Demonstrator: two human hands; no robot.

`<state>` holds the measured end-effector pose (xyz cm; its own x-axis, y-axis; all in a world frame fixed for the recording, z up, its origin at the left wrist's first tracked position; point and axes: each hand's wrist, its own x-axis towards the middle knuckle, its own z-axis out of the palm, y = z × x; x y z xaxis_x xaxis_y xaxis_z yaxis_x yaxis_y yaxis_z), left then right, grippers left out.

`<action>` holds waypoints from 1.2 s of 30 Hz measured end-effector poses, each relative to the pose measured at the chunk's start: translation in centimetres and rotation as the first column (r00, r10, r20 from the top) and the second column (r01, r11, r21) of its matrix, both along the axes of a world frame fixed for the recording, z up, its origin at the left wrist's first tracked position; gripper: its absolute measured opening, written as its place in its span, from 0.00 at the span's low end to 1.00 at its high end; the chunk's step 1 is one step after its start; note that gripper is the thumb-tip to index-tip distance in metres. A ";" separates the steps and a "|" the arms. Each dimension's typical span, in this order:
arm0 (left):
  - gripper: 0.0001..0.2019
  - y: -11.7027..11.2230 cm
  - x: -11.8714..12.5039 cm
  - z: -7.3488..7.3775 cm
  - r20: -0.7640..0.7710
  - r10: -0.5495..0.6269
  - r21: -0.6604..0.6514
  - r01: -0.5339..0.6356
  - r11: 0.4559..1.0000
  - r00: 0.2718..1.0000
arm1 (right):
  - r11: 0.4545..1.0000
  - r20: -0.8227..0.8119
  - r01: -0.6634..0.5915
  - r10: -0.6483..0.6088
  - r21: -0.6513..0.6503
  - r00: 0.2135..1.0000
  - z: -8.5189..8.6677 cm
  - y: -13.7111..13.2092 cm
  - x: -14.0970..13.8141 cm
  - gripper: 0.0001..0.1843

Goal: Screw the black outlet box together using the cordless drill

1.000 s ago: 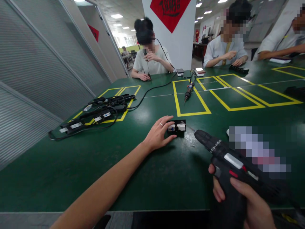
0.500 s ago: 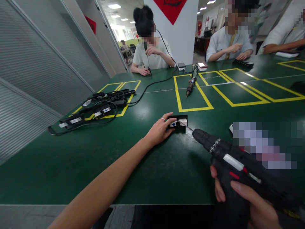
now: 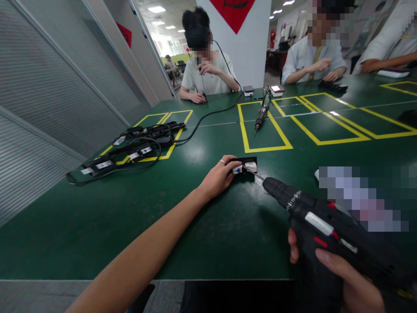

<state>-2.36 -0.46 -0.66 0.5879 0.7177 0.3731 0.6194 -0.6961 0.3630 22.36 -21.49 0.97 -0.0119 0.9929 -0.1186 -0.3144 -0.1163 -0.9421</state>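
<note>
My left hand [image 3: 222, 174] is closed on a small black box-like part [image 3: 253, 161] with white labels, steadying it against the green table [image 3: 130, 234]. In my right hand [image 3: 345, 274] is a black cordless drill [image 3: 312, 208] with red details, its handle wrapped by my fingers. A thin bit [image 3: 256, 174] points from the chuck up and left to the labelled side of the part. Whether the tip touches the part is too small to tell.
Black adapters with cables [image 3: 140, 150] lie to the left within yellow tape. An electric screwdriver [image 3: 261, 116] rests in a taped rectangle ahead. A blurred-out object [image 3: 358, 200] lies to the right. Across the table a co-worker [image 3: 208, 71] handles a tool; others sit further right.
The fingers of my left hand have shifted slightly on the part. The drill has barely moved, and one finger of my right hand has drawn back at the handle.
</note>
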 end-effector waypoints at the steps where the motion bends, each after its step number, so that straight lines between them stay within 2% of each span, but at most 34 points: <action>1: 0.21 0.0 0.0 0.0 0.000 0.000 -0.005 0.000 1.000 1.000 | 1.000 0.003 0.012 -0.012 -0.007 1.000 0.0 -0.1 -0.1 0.13; 9: 0.20 0.1 0.1 0.0 0.019 -0.012 -0.002 0.012 1.000 1.000 | 0.999 0.018 0.038 -0.038 -0.030 0.999 -0.3 -0.2 -0.2 0.11; 14: 0.20 0.2 0.1 0.0 0.026 -0.015 0.003 0.015 1.000 1.000 | 0.999 0.001 -0.005 0.005 -0.045 1.000 -0.4 -0.1 -0.2 0.11; 19: 0.20 0.2 0.1 -0.1 0.016 -0.016 0.004 0.016 1.000 1.000 | 1.000 0.046 -0.009 0.009 -0.002 0.999 -0.5 0.0 0.0 0.10; 25: 0.21 0.1 0.1 -0.1 0.012 -0.029 0.001 0.029 1.000 0.999 | 0.999 -0.021 -0.010 0.009 -0.047 1.000 -0.5 -0.2 -0.1 0.10; 30: 0.21 0.0 0.2 -0.1 0.013 -0.025 0.008 0.024 1.000 1.000 | 1.000 0.007 -0.026 0.025 0.003 1.000 -0.3 0.0 -0.2 0.10; 36: 0.21 0.2 0.1 -0.5 0.034 -0.041 0.028 0.040 0.999 0.999 | 0.999 0.011 -0.038 0.038 -0.026 0.999 -0.3 0.1 -0.1 0.10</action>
